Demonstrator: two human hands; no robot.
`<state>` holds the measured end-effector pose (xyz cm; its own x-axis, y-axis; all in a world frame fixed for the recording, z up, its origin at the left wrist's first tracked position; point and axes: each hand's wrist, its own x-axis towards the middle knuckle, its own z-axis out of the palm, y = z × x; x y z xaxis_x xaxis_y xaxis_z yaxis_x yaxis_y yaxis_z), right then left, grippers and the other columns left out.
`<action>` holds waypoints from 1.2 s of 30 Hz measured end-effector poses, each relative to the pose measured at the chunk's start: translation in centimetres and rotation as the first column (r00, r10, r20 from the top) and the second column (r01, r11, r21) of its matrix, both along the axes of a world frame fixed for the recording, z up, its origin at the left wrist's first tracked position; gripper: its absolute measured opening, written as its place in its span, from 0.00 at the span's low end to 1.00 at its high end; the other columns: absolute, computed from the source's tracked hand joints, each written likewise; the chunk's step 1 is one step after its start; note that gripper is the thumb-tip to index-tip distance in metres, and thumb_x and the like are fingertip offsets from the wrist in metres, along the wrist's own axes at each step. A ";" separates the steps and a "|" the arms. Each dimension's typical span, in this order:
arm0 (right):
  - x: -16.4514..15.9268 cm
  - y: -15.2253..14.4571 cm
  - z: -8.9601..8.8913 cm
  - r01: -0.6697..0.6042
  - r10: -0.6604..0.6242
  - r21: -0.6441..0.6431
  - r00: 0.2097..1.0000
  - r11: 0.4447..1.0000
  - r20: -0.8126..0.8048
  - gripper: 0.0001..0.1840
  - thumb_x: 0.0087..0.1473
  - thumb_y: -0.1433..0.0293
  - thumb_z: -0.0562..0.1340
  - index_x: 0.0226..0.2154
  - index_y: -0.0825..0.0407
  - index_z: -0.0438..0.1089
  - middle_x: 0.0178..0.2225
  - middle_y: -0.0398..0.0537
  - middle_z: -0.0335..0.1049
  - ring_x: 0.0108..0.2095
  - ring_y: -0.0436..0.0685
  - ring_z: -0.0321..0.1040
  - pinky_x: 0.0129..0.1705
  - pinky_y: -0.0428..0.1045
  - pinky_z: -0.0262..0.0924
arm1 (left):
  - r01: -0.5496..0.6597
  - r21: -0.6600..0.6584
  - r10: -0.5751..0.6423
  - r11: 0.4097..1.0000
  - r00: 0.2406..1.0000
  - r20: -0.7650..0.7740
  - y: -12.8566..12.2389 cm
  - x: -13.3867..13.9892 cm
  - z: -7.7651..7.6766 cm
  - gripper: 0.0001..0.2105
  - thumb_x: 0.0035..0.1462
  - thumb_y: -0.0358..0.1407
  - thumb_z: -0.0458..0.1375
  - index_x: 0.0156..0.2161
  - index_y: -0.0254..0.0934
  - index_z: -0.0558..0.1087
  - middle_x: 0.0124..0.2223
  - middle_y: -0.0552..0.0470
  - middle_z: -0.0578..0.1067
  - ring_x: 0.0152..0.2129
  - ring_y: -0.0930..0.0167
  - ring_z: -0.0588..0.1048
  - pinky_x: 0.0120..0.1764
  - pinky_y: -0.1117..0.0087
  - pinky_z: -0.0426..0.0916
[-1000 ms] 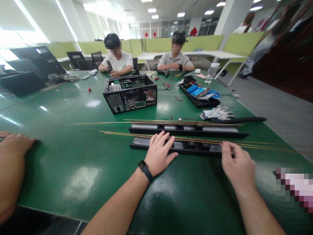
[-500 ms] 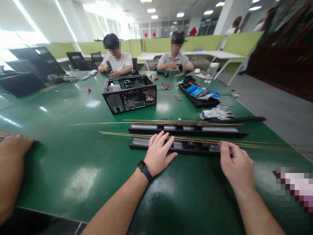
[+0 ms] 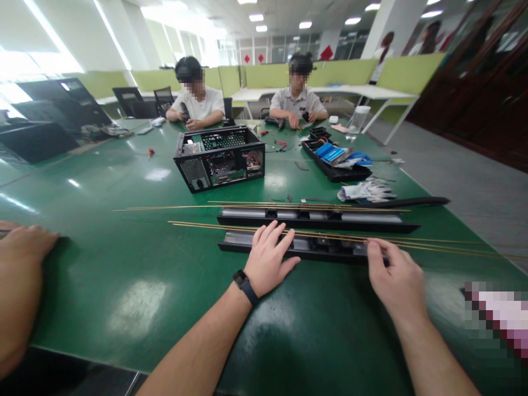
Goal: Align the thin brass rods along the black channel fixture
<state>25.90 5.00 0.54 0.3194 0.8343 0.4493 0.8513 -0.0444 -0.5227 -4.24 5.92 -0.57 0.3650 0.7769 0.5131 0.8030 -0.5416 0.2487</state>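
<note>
My left hand (image 3: 270, 258) lies with its fingers spread across the nearer black channel piece (image 3: 231, 248) and the thin brass-coloured rods (image 3: 198, 224) along it. Toward that channel's right end, my right hand (image 3: 394, 275) has thumb and forefinger pinched together at the rods; its fingertips partly hide the contact. Just behind lies a second black channel piece (image 3: 371, 224), with a grey inner face and small black blocks in it. More thin rods (image 3: 165, 208) run along its back edge. All the rods reach past the channels' ends.
Beyond stands an open black computer case (image 3: 220, 159). To its right are a black tray (image 3: 338, 173) of parts, white gloves (image 3: 367, 191) and red-handled pliers (image 3: 280, 146). Two people work across the green table (image 3: 103, 247). Another person's hand (image 3: 28, 242) rests at the left edge.
My right hand has slid slightly left along the rods. My left hand stays in place. Across the table, the right-hand person's hand has lowered toward the tabletop.
</note>
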 end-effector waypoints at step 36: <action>1.0 0.3 0.4 0.214 -0.215 -0.110 0.977 0.971 0.005 0.31 0.65 0.51 0.50 0.51 0.51 0.79 0.44 0.61 0.81 0.50 0.70 0.74 0.56 0.62 0.63 | 0.003 -0.007 -0.003 1.000 1.000 -0.004 0.0 -0.1 0.0 0.29 0.69 0.45 0.65 0.70 0.40 0.69 0.72 0.37 0.70 0.73 0.51 0.64 0.73 0.41 0.58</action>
